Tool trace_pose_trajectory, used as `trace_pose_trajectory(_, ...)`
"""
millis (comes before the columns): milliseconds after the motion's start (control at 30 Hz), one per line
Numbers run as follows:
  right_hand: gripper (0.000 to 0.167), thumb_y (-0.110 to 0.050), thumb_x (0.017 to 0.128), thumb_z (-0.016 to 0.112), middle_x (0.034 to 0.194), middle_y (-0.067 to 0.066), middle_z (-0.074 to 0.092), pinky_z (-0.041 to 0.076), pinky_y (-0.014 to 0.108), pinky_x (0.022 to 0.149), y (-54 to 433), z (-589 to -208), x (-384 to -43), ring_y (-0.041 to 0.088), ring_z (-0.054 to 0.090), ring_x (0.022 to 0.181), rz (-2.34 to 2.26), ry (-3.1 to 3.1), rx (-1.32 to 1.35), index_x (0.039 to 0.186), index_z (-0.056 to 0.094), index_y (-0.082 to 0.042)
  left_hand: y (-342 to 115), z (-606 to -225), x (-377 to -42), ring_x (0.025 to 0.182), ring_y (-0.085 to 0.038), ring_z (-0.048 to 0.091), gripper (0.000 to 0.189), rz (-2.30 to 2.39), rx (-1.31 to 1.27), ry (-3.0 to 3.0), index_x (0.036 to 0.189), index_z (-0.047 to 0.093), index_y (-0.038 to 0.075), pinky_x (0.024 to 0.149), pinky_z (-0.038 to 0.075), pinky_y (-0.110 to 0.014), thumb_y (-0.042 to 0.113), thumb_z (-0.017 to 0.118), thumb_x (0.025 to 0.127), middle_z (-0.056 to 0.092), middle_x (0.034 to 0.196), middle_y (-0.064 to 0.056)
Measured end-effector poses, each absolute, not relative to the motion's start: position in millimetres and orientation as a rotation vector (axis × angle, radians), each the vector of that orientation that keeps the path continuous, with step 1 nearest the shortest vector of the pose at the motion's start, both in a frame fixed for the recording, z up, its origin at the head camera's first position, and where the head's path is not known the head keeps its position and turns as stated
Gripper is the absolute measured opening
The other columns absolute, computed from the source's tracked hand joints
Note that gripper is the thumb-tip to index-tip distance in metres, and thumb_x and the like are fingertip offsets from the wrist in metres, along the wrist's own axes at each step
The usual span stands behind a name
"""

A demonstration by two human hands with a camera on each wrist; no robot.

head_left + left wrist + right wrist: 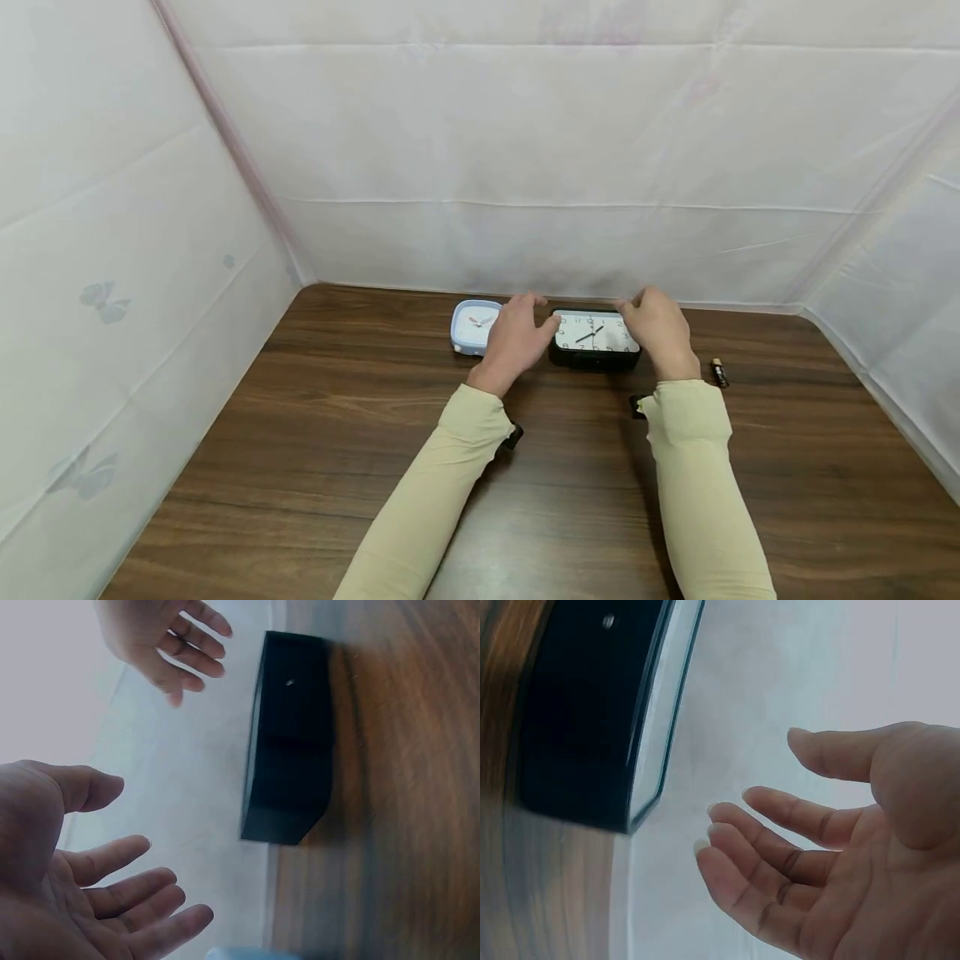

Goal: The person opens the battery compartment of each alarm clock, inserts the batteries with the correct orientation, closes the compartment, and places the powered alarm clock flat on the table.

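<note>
A black rectangular clock with a white face lies face up near the table's back edge. My left hand hovers at its left end, fingers spread and relaxed, apart from it in the left wrist view. At the clock's right end is my right hand, its fingers loosely bent. Seen from the right wrist, a gap separates those fingers from the clock's black side. Neither hand holds anything. Beside the left hand lies a small light-blue clock, its right part hidden by that hand.
A black battery with a gold-coloured end lies to the right of the right hand. The brown wooden table is bounded by a pale cloth wall at the back and by similar cloth on both sides.
</note>
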State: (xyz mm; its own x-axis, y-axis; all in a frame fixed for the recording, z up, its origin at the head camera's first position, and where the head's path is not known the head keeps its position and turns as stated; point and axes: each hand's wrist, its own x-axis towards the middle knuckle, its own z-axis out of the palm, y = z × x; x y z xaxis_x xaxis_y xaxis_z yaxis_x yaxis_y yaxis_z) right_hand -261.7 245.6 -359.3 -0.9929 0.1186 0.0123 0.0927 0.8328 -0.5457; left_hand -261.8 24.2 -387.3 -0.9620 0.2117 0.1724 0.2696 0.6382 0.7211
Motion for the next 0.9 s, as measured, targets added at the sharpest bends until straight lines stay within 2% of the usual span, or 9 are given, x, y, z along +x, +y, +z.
trace_pose_trajectory(67,0.039,-0.031,0.112,0.053,0.096,0.021,0.065,0.045,0.043,0.066,250.2,-360.2,-261.3,0.031,0.056,0.077,0.876,-2.971,-0.189,0.103,0.065,0.005,29.6,-390.7,-262.4,0.138,-0.032,0.052,0.045,-1.184,-0.404,-2.823,0.145,0.061,0.005,0.105,0.049,-0.045,0.03,0.062,0.108,0.056,0.15,-0.013)
trace_pose_trajectory(133,0.039,-0.029,0.112,0.051,0.101,0.024,0.065,0.045,0.044,0.067,254.8,-362.2,-261.5,0.033,0.056,0.079,0.873,-2.989,-0.204,0.108,0.065,0.007,34.4,-393.7,-262.4,0.139,-0.033,0.052,0.048,-1.106,-0.404,-2.867,0.148,0.059,0.004,0.105,0.049,-0.045,0.032,0.062,0.108,0.056,0.15,-0.014)
trace_pose_trajectory(233,0.037,-0.025,0.113,0.046,0.084,0.017,0.059,0.042,0.042,0.064,258.6,-365.5,-262.3,0.03,0.052,0.071,0.858,-3.032,-0.221,0.096,0.06,0.005,39.6,-397.1,-261.9,0.139,-0.035,0.051,0.051,-0.985,-0.403,-2.91,0.15,0.057,0.002,0.106,0.048,-0.045,0.032,0.06,0.108,0.056,0.149,-0.017)
trace_pose_trajectory(267,0.038,-0.024,0.113,0.045,0.075,0.013,0.053,0.04,0.041,0.062,259.0,-366.6,-262.8,0.028,0.048,0.066,0.859,-3.048,-0.223,0.088,0.057,0.002,40.6,-398.2,-262.0,0.139,-0.035,0.051,0.052,-0.955,-0.396,-2.918,0.15,0.056,0.002,0.106,0.049,-0.045,0.031,0.06,0.108,0.056,0.149,-0.017)
trace_pose_trajectory(367,0.041,-0.023,0.114,0.041,0.065,0.004,0.04,0.037,0.039,0.059,259.7,-369.7,-264.6,0.023,0.041,0.059,0.845,-3.101,-0.231,0.076,0.047,-0.008,41.9,-401.6,-262.5,0.137,-0.036,0.051,0.051,-0.906,-0.375,-2.943,0.15,0.055,-0.001,0.104,0.05,-0.045,0.029,0.057,0.109,0.057,0.146,-0.019)
trace_pose_trajectory(533,0.044,-0.023,0.113,0.039,0.065,0.005,0.04,0.037,0.039,0.06,260.5,-374.4,-268.2,0.023,0.041,0.061,0.808,-3.159,-0.243,0.072,0.045,-0.01,41.6,-405.8,-264.5,0.135,-0.036,0.051,0.051,-0.854,-0.34,-3.008,0.149,0.055,-0.004,0.101,0.051,-0.043,0.029,0.054,0.111,0.058,0.142,-0.02)
trace_pose_trajectory(733,0.04,-0.021,0.113,0.037,0.081,0.013,0.058,0.046,0.045,0.068,260.8,-378.4,-270.1,0.03,0.054,0.072,0.816,-3.189,-0.194,0.086,0.06,-0.002,39.7,-410.7,-264.9,0.126,-0.037,0.057,0.042,-0.836,-0.367,-3.024,0.136,0.065,-0.005,0.098,0.052,-0.044,0.027,0.053,0.112,0.064,0.13,-0.02)
trace_pose_trajectory(900,0.033,-0.008,0.104,0.037,0.077,0.011,0.057,0.045,0.041,0.064,262.1,-380.3,-271.7,0.028,0.053,0.068,0.836,-3.213,-0.163,0.077,0.056,-0.005,37.7,-415.1,-264.2,0.119,-0.038,0.06,0.036,-0.842,-0.4,-3.034,0.129,0.068,-0.005,0.095,0.053,-0.044,0.022,0.051,0.113,0.065,0.124,-0.021)
